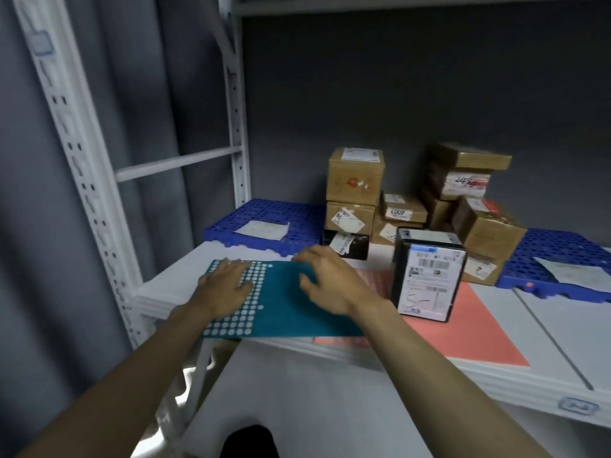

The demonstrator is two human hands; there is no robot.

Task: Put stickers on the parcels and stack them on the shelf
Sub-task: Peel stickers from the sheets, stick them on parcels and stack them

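- Teal sticker sheet [284,302] lies flat on the white shelf board [562,328], near its front edge; white round stickers fill its left part, the right part looks already bare.
- Left hand [224,285] rests palm down on the dotted part, fingers straight and spread, pinning the sheet.
- Right hand [327,279] hovers over the bare teal part, fingers loosely curled, thumb apart; holds nothing that I can see. Blurred, so fingertip contact with the sheet cannot be told.
- Step in hand, my read: picking a sticker off the sheet, not yet lifted.
- Black parcel [426,272] with a white label stands upright just right of the sheet, on a pink sheet [479,325] that runs under the teal one. Probably the next one to be stickered.
- Next move calls for: a fingertip pinch on one dot's edge, peel while the left hand keeps the sheet down, then press it on the black parcel's face.
- Behind: stacked brown parcels [355,175], labels on most, piled two and three high at the back of the shelf.
- Blue perforated pallets [264,209] left and right at the back, each with a loose paper on top.
- White shelf upright [238,127] at the left, grey wall behind.
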